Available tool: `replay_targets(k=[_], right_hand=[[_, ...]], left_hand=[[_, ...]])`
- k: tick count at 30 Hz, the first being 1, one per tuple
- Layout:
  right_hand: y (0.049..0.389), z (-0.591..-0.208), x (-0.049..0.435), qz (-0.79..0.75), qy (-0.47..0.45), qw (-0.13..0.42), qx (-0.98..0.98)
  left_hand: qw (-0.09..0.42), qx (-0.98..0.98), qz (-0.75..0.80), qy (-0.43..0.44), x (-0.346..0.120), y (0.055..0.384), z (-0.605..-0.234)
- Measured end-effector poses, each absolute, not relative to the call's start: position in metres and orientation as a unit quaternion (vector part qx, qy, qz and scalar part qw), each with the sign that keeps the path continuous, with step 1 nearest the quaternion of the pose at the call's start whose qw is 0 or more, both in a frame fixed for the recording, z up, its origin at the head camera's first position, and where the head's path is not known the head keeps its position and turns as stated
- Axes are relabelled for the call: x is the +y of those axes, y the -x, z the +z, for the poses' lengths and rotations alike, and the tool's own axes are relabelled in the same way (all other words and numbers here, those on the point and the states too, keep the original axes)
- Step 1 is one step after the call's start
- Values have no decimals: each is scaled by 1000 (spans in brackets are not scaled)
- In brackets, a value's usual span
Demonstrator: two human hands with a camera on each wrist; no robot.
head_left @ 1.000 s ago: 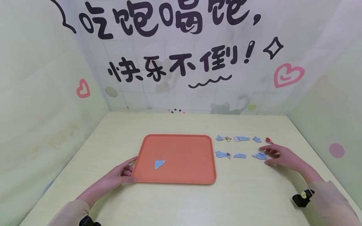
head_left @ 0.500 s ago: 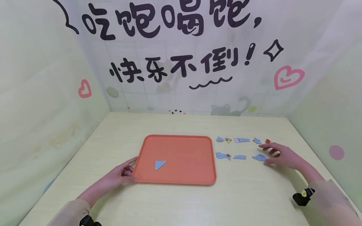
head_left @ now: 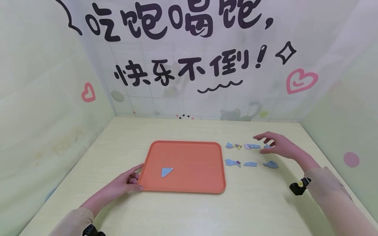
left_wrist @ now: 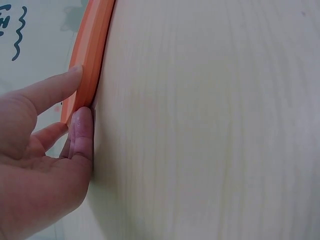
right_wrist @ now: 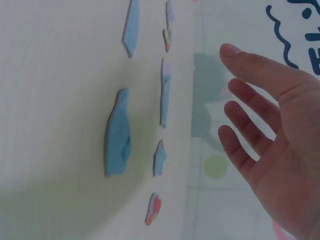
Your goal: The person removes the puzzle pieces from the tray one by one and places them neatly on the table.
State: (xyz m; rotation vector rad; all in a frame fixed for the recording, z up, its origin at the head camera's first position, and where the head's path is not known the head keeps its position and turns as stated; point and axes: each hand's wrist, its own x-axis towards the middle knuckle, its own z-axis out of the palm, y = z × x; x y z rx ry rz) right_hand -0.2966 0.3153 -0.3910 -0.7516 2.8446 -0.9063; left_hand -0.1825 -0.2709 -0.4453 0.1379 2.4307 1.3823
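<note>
My left hand [head_left: 121,184] grips the near-left corner of an orange-red tray [head_left: 192,164]. In the left wrist view the thumb lies on the tray's rim and the other fingers sit against its side. A blue three-sided puzzle piece [head_left: 166,172] lies on the tray. My right hand [head_left: 280,146], holding nothing, hovers over the back row of pieces with fingers spread and slightly bent. It partly covers a small blue puzzle piece [head_left: 267,146]. A red-printed puzzle piece [right_wrist: 154,208], hidden behind this hand in the head view, shows in the right wrist view.
Right of the tray, the back row also has a blue-and-yellow piece [head_left: 234,146] and a lilac-blue piece [head_left: 252,146]. The front row holds a long piece [head_left: 232,163], a narrow piece [head_left: 250,164] and a wide blue piece [head_left: 270,164]. Printed cloth walls enclose the table [head_left: 189,213].
My right hand has lifted from beside the wide blue and red pieces and moved back and left over the back row. The left hand and the tray have stayed in place.
</note>
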Motion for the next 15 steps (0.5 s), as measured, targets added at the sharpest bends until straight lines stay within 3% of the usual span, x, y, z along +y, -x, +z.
replay_targets(k=[15], right_hand=[[330,-361,217,-312,327,46,891]], left_hand=[[174,852,491,-48,-271,182,-443]])
